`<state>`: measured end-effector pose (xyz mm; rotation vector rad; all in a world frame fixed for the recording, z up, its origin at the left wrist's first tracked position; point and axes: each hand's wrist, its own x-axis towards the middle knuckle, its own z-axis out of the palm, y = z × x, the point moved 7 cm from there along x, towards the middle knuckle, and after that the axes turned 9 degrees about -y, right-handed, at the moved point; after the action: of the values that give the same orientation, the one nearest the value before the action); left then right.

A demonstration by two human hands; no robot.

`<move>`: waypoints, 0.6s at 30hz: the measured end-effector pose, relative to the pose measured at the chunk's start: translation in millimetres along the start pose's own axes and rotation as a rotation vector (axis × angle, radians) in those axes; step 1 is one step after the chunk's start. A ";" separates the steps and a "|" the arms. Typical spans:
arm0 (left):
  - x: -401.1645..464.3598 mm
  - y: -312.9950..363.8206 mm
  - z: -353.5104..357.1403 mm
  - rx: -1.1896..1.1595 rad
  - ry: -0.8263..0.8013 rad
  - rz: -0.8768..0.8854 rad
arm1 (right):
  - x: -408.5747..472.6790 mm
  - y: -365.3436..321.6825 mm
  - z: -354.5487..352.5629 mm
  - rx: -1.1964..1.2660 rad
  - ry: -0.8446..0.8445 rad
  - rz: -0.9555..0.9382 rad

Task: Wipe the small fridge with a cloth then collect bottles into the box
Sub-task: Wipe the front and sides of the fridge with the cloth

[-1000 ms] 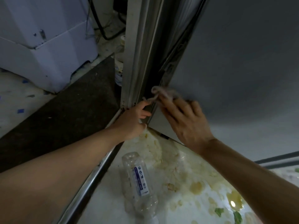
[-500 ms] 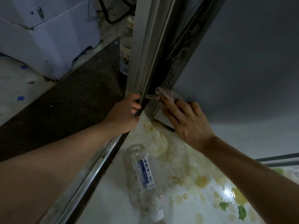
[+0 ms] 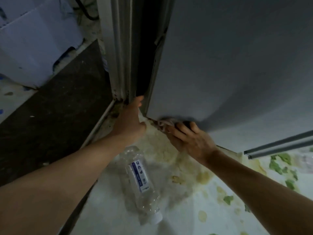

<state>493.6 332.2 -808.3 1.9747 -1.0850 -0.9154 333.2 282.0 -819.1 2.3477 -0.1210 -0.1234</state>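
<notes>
cloth pressed to the fridge's bottom corner, bottle lying loose below

the right hand (image 3: pixel 189 139) holds a crumpled cloth (image 3: pixel 165 124) against the lower corner of the small fridge (image 3: pixel 237 65), its fingers curled over the wad and pushing it into the seam where the grey panel meets the floor. the cloth bunches out just beyond the fingertips, towards the dark gap. the left hand (image 3: pixel 129 119) sits just across from that grip, on the other side of the corner, its fingers reaching up into the gap beside the pale door frame (image 3: pixel 118 48); whether they actually grasp an edge there i cannot tell, since the fingertips are lost in shadow.

below both wrists, between the forearms, a clear plastic bottle (image 3: pixel 140 182) lies on its side on the stained white floor (image 3: pixel 194 209). its long axis runs from upper left to lower right, base nearer the hands, white cap pointing away from them towards the viewer. a white box (image 3: pixel 33 48) stands well off to the left of the left hand, past a dark mat (image 3: pixel 55 119).
</notes>
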 end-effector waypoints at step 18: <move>-1.0 2.4 17.0 -0.034 -0.071 0.025 | -22.0 15.7 -4.0 0.093 0.017 0.062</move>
<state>478.2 328.1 -814.7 1.9099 -1.1236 -0.9906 311.1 276.5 -804.0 2.4344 -0.1943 -0.0686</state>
